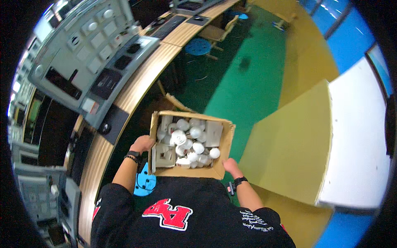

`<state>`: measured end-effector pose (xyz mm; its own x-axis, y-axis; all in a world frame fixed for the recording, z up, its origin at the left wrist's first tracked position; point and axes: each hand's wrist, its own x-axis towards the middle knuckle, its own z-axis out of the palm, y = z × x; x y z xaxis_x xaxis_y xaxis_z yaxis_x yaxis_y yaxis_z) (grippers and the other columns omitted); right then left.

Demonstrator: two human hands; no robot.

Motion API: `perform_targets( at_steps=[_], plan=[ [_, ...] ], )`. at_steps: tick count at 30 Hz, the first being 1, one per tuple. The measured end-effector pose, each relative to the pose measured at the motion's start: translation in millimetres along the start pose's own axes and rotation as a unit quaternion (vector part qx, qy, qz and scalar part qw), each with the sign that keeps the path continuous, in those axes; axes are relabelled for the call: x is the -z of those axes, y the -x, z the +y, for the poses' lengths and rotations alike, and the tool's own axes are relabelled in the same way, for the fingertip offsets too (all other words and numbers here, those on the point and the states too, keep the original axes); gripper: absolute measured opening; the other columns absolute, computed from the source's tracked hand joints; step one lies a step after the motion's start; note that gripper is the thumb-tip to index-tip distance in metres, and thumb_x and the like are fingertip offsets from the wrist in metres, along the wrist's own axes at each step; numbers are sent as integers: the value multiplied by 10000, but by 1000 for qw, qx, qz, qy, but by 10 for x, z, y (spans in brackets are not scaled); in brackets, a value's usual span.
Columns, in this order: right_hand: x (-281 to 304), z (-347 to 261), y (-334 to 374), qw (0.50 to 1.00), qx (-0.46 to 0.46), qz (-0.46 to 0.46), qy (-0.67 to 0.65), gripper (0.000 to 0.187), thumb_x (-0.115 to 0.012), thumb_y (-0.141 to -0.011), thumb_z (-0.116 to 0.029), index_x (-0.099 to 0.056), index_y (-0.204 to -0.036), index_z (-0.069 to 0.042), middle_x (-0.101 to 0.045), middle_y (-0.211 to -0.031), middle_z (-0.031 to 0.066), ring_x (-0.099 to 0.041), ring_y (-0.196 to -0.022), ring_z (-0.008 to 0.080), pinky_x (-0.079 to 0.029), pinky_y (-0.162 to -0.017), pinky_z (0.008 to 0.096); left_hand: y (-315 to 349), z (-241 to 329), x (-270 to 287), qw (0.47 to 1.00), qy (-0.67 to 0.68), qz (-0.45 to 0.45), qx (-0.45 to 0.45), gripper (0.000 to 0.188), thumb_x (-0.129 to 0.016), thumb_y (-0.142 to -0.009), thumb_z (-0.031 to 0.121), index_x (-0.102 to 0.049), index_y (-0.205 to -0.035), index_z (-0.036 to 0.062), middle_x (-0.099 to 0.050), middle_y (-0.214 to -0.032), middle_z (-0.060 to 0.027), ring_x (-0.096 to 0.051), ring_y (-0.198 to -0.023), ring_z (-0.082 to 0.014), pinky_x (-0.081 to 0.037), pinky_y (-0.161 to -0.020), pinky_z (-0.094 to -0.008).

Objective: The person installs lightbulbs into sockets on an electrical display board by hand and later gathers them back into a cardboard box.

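An open cardboard box (226,142) is held in front of my body, above the floor. My left hand (142,143) grips its left side, fingers wrapped round the edge and partly hidden. At the lower right corner my right hand (232,167) is closed on the box wall. Inside lie several white light bulbs (195,132) heaped together. White square boxes or plates rest among them, one at the right (213,134) and one with a square cutout (165,156) at the lower left.
On the left runs a long wooden desk (138,89) bearing a grey display panel (89,45), a mouse and a keyboard (167,29). Blue round stools (197,46) stand by it. Green floor (256,78) stretches ahead. A yellowish board-like block (289,140) with a white top is at right.
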<state>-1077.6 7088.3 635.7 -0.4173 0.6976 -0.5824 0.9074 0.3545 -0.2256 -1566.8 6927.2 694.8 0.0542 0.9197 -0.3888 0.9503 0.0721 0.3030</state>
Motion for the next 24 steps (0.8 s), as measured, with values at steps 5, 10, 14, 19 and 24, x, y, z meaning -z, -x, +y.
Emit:
perform_targets(
  at_steps=[5,10,14,19,24],
  plan=[
    [1179,-557,-175,994,-59,64,-63,523,-518,-853,-437,-657,-869,67,-610,-955,319,-595,-927,452,-473,-828,496,387,461,648,981,69,73,165,218,-506,-800,169,-621,-691,19,-627,-681,-196,-644,-704,-372,-514,-609,-468],
    [1926,-1131,-811,998,27,54,-25,518,-533,-857,-433,-644,-845,73,-616,-913,314,-597,-894,454,-474,-811,497,525,261,581,974,59,114,189,216,-486,-843,209,-629,-785,58,-630,-751,-202,-630,-718,-380,-502,-619,-469],
    [2288,-1542,-1340,993,101,43,42,512,-519,-866,-438,-652,-836,56,-621,-919,300,-607,-882,440,-483,-797,489,569,54,377,942,144,173,249,195,-473,-868,206,-621,-893,81,-626,-785,-204,-625,-740,-384,-497,-622,-464],
    [2537,-2018,-2209,988,130,7,80,516,-513,-873,-446,-661,-848,48,-632,-913,284,-612,-874,439,-489,-788,490,189,-364,748,898,200,162,357,260,-467,-871,248,-616,-923,41,-619,-761,-229,-612,-729,-412,-485,-656,-499],
    [3031,-2631,-2763,985,157,20,65,469,-535,-868,-419,-668,-843,31,-634,-876,277,-609,-848,443,-492,-760,488,-111,-906,1090,836,305,196,412,340,-457,-878,298,-618,-862,-2,-623,-809,-268,-592,-777,-446,-462,-699,-512]
  ],
)
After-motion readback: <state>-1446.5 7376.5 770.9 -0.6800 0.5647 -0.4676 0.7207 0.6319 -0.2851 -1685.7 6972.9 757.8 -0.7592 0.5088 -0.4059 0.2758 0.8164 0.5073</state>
